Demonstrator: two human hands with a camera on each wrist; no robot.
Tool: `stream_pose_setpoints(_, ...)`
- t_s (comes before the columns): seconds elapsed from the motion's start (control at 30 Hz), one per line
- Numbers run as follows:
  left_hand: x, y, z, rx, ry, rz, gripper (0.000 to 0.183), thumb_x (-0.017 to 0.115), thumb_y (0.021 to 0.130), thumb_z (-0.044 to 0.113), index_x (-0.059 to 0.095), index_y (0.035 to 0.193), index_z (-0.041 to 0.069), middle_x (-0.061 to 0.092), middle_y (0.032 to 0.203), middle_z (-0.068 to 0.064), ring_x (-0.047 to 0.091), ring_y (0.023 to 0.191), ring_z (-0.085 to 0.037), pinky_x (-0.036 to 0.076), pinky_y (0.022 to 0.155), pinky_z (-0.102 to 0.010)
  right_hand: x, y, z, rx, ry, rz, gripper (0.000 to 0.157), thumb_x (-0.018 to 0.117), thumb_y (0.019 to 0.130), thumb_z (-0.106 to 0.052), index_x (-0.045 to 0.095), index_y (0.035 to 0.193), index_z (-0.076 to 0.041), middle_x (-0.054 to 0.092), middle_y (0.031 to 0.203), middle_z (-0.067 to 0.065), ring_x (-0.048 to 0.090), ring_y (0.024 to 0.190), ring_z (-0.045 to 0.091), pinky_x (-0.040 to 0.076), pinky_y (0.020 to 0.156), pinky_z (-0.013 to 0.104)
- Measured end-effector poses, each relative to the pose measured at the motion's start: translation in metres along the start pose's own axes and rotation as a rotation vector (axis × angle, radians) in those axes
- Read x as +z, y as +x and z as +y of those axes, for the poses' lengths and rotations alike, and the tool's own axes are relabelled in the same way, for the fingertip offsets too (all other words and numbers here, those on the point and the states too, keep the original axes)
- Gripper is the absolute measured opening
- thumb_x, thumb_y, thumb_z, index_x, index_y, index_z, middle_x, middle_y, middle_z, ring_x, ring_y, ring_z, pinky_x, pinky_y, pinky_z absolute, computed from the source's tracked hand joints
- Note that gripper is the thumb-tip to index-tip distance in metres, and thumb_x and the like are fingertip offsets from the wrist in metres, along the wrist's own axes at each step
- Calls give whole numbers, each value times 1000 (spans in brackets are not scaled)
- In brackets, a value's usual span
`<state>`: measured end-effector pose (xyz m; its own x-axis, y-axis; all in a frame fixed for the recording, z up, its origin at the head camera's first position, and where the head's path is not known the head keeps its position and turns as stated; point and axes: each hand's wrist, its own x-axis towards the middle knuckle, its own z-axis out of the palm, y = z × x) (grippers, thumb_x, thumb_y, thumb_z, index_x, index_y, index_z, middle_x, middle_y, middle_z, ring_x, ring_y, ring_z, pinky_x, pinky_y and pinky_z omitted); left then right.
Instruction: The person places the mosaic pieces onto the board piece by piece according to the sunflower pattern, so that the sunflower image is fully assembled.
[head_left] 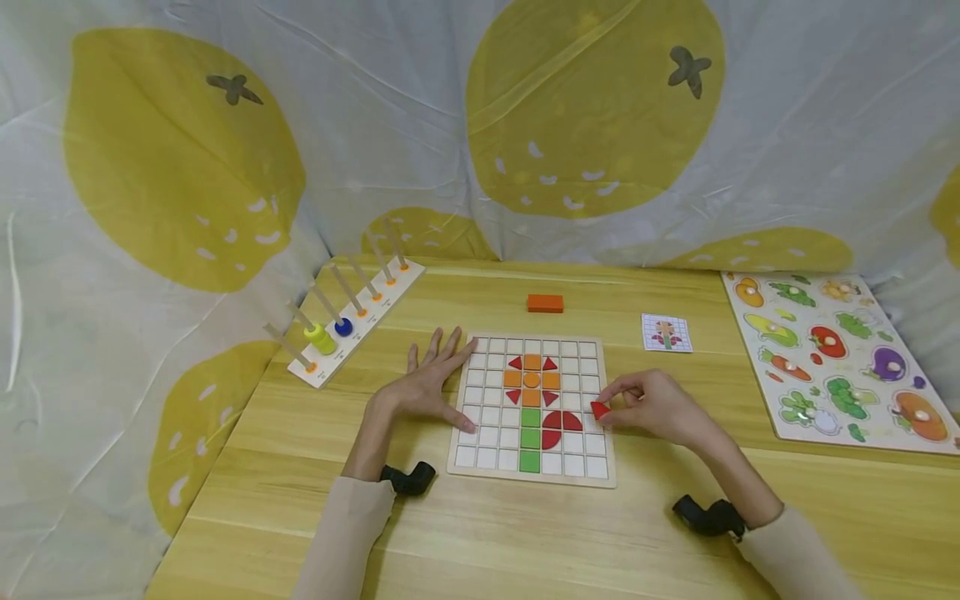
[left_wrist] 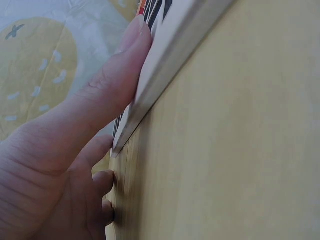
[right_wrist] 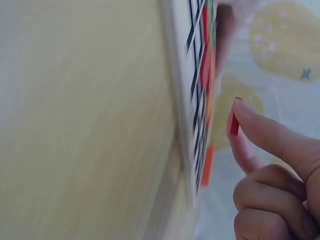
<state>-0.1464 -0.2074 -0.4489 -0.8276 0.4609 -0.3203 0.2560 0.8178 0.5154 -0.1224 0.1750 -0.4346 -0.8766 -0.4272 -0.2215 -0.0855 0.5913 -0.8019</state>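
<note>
A white grid board (head_left: 498, 446) with a pale wooden border lies on the table. Orange squares surround an orange disc (head_left: 532, 380) on it, with red triangles at the corners. Below run green squares (head_left: 531, 438), and three red quarter-circle pieces (head_left: 551, 439) lie right of them. With fingers spread, my left hand (head_left: 422, 385) rests along the board's left edge, its thumb (left_wrist: 117, 67) over the border. My right hand (head_left: 651, 406) pinches a small red piece (right_wrist: 233, 121) between thumb and index finger, over the board's right edge. Its outline is partly covered by the fingertips.
An orange block (head_left: 545, 303) lies behind the board. A printed pattern card (head_left: 678, 342) is at back right, beside a vegetable puzzle board (head_left: 798, 350). Leftward stands a peg rack (head_left: 375, 315) with yellow and blue rings. A lemon-print curtain (head_left: 405, 125) hangs behind the table.
</note>
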Motion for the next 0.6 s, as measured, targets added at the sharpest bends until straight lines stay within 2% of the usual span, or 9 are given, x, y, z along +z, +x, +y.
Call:
stream_pose_setpoints(0.13, 0, 0, 1, 1, -3, 1, 135, 92, 69, 56, 6, 168, 24, -16, 175, -10, -24, 159, -38, -19, 122, -70, 27, 14, -27, -1, 4, -7, 19, 87, 84, -19, 80, 99, -11, 32, 60, -5, 28, 55, 11, 23, 52, 23)
stream_pose_setpoints(0.33, 0, 0, 1, 13, -1, 8, 136, 93, 68, 55, 7, 168, 24, -16, 175, -10, -23, 159, -38, -19, 122, -70, 64, 35, -60, -6, -53, 25, 18, 89, 81, -18, 78, 93, -10, 40, 59, -4, 38, 57, 12, 28, 54, 22)
stream_pose_setpoints(0.47, 0, 0, 1, 8, 2, 10, 136, 93, 68, 55, 7, 168, 24, -16, 175, -9, -23, 159, -37, -19, 122, -69, 80, 43, -70, 25, -96, 49, 16, 90, 80, -17, 77, 87, -11, 46, 60, -3, 43, 58, 12, 31, 53, 23)
stream_pose_setpoints(0.6, 0, -1, 0, 6, -5, 8, 137, 93, 68, 55, 7, 168, 24, -16, 175, -9, -24, 159, -37, -19, 122, -69, 87, 47, -72, 43, -98, 48, 17, 90, 79, -17, 76, 84, -10, 44, 56, -4, 39, 52, 11, 27, 50, 23)
